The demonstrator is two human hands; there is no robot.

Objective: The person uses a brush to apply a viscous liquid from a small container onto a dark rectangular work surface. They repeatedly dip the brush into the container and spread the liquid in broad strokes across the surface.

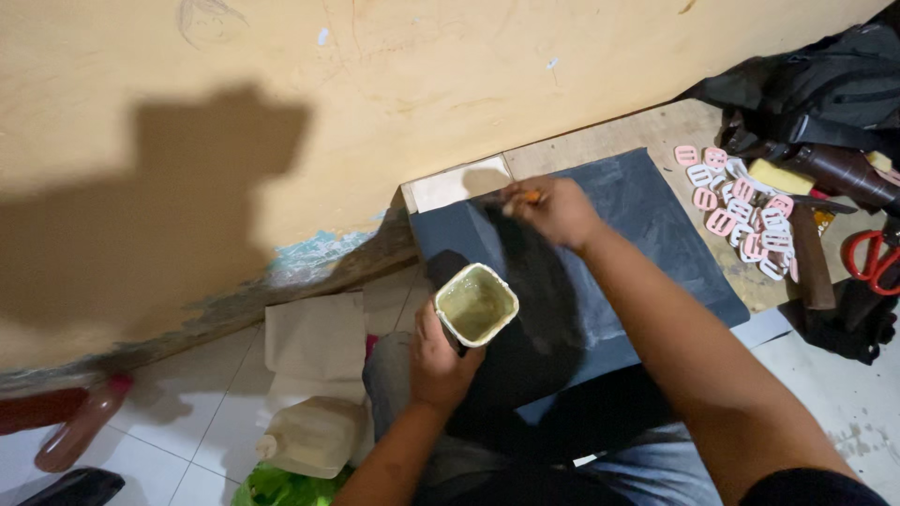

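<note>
A yellow wall (375, 84) fills the upper left of the frame, with a broad shadow across it and chipped paint along its foot. Below it lies white tiled floor (206, 422). At the right centre a wooden bench (600, 141) carries a dark sheet (647, 215), whose near edge is hidden under the person's right forearm and the shadow it throws.

A black bag (825, 84) sits at the upper right, cut off by the frame edge. A pale plastic jug (314, 436) rests on the floor at the lower left centre, with folded brown paper (314, 342) just above it. A reddish bottle (80, 426) lies at the far left, partly out of frame.

The right hand (558, 211), upper centre, is closed over a thin tool with an orange tip (532, 197) held against the dark sheet; most of the tool is hidden in the grip, so its kind cannot be told. The left hand (439, 361), lower centre, wraps its grip round the base of a small square cup (476, 305) of greenish-yellow paste, held upright just in front of the sheet.

Pink and white plastic buckles (745, 206) lie heaped at the right on the bench. Red-handled scissors (874, 258) are cut off at the right edge.
</note>
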